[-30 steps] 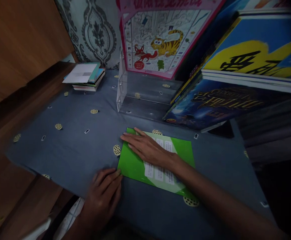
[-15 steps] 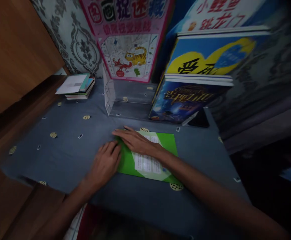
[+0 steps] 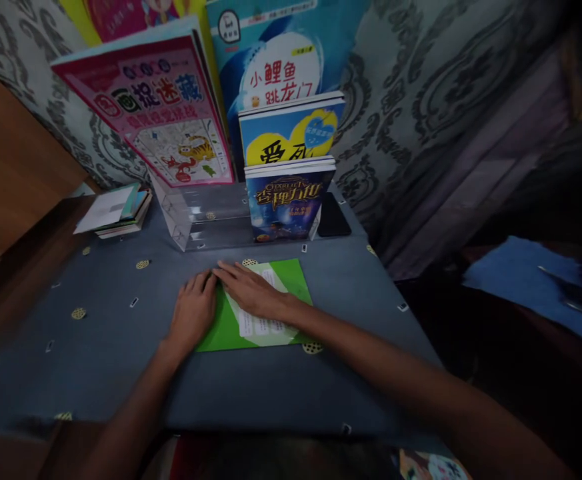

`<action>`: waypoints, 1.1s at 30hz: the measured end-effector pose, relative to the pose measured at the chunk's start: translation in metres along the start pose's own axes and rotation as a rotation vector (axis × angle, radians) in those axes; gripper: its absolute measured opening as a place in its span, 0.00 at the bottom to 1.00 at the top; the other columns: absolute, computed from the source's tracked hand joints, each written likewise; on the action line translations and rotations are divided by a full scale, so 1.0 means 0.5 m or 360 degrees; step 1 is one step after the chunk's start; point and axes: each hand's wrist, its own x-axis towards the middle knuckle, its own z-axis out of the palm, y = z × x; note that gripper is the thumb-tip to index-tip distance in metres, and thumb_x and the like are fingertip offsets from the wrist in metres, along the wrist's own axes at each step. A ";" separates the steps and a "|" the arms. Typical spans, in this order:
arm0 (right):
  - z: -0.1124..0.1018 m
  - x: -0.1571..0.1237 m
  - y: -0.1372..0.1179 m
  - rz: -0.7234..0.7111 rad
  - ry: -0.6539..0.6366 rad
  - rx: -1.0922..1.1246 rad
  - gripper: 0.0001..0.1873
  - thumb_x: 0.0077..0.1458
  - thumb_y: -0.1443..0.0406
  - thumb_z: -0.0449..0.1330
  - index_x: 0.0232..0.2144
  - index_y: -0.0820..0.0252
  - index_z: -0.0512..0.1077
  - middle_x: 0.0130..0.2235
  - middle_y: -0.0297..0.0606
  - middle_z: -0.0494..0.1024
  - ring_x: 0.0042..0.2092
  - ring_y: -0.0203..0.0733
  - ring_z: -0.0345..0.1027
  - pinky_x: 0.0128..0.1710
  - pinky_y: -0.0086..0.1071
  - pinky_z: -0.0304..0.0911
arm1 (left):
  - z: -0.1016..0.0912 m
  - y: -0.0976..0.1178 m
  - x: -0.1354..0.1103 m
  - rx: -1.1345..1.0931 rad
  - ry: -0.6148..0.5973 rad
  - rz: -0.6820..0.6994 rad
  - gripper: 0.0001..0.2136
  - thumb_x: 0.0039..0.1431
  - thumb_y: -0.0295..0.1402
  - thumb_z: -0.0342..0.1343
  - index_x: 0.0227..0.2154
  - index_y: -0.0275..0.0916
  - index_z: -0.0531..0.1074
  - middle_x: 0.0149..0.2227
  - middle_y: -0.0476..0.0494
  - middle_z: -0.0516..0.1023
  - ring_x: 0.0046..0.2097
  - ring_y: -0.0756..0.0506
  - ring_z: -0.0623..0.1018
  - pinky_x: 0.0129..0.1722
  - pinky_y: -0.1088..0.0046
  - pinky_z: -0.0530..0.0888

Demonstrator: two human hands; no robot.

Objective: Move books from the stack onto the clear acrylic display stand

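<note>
While both of our hands lie flat on the table, we're looking down at the green booklet (image 3: 298, 277), lying on the grey-blue cloth (image 3: 121, 360) just in front of the clear stand (image 3: 195, 217). Our right hand (image 3: 251, 292) is spread palm-down across the booklet's white text panel, fingers straight and pointing left, gripping nothing. Our left hand (image 3: 193, 312) is just as loose, palm down, its fingers over the booklet's left edge, right beside the right fingertips. Nothing is lifted, so we'd call this the pressing or squaring-up part of the work, with the booklet pinned flat under two open palms. Behind it a dark blue book (image 3: 288, 200) stands upright in the stand, a pink puzzle book (image 3: 165, 113) leans to its left, and a small stack of books (image 3: 113, 212) lies well apart at the far left. Picking the booklet up from here would call for a fingertip slipped under that left edge, because a thin cover flat on cloth gives little to pinch from above.
</note>
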 end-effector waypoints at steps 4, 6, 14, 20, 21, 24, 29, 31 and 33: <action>-0.019 -0.036 0.015 0.0089 0.0062 0.0027 0.24 0.69 0.67 0.47 0.66 0.59 0.60 0.71 0.51 0.57 0.71 0.50 0.52 0.70 0.51 0.52 | 0.001 -0.004 -0.002 -0.0051 0.0015 0.0003 0.19 0.68 0.27 0.44 0.57 0.34 0.70 0.56 0.30 0.75 0.51 0.34 0.77 0.46 0.54 0.74; -0.025 -0.051 0.023 0.0117 0.0056 0.0034 0.25 0.70 0.65 0.48 0.66 0.60 0.60 0.72 0.52 0.55 0.71 0.51 0.51 0.70 0.52 0.52 | 0.000 -0.006 -0.002 -0.0059 0.0025 -0.0005 0.18 0.69 0.27 0.43 0.57 0.35 0.71 0.56 0.30 0.75 0.52 0.34 0.77 0.46 0.54 0.74; -0.061 -0.143 0.080 0.0277 0.0134 0.0112 0.27 0.70 0.61 0.47 0.69 0.55 0.56 0.73 0.47 0.53 0.72 0.52 0.49 0.68 0.56 0.54 | 0.009 -0.010 0.000 -0.0093 0.0084 0.0012 0.18 0.70 0.30 0.42 0.57 0.35 0.71 0.55 0.30 0.77 0.51 0.34 0.77 0.44 0.55 0.74; -0.094 -0.210 0.123 0.0306 0.0299 0.0312 0.25 0.71 0.61 0.46 0.67 0.54 0.60 0.71 0.45 0.58 0.71 0.48 0.52 0.69 0.56 0.53 | -0.003 -0.009 0.002 -0.0036 0.0021 0.0047 0.19 0.70 0.30 0.42 0.57 0.34 0.71 0.55 0.29 0.76 0.50 0.32 0.76 0.43 0.53 0.74; -0.098 -0.216 0.127 0.0305 0.0351 0.0378 0.25 0.71 0.61 0.45 0.67 0.53 0.60 0.70 0.45 0.61 0.70 0.47 0.55 0.68 0.55 0.55 | -0.008 -0.008 0.005 -0.0018 0.0000 0.0059 0.19 0.70 0.30 0.42 0.57 0.34 0.71 0.55 0.29 0.76 0.50 0.32 0.76 0.44 0.53 0.74; -0.106 -0.224 0.138 0.0360 0.0509 0.0581 0.24 0.71 0.62 0.45 0.65 0.55 0.64 0.64 0.45 0.71 0.65 0.47 0.65 0.64 0.52 0.62 | -0.022 -0.002 0.024 0.0025 -0.0071 0.0104 0.17 0.69 0.31 0.43 0.53 0.35 0.73 0.52 0.30 0.77 0.49 0.33 0.76 0.44 0.53 0.74; -0.105 -0.220 0.145 0.0406 0.0631 0.0831 0.22 0.70 0.63 0.47 0.62 0.56 0.66 0.60 0.45 0.75 0.61 0.46 0.70 0.61 0.50 0.66 | -0.012 0.042 0.096 -0.0119 -0.0166 0.0300 0.17 0.70 0.32 0.45 0.54 0.36 0.72 0.55 0.33 0.76 0.53 0.34 0.75 0.49 0.53 0.74; -0.103 -0.218 0.146 0.0404 0.0649 0.0879 0.22 0.70 0.64 0.47 0.62 0.54 0.66 0.61 0.44 0.75 0.61 0.45 0.70 0.62 0.49 0.65 | 0.001 0.073 0.125 -0.0214 -0.0168 0.0399 0.17 0.71 0.33 0.45 0.57 0.36 0.71 0.57 0.32 0.73 0.57 0.34 0.73 0.53 0.53 0.73; -0.103 -0.218 0.146 0.0389 0.0646 0.0883 0.22 0.70 0.64 0.46 0.62 0.54 0.66 0.61 0.43 0.74 0.61 0.44 0.70 0.63 0.49 0.64 | 0.011 0.108 0.146 -0.0281 -0.0150 0.0494 0.18 0.71 0.34 0.45 0.59 0.36 0.69 0.60 0.30 0.70 0.62 0.33 0.69 0.57 0.50 0.71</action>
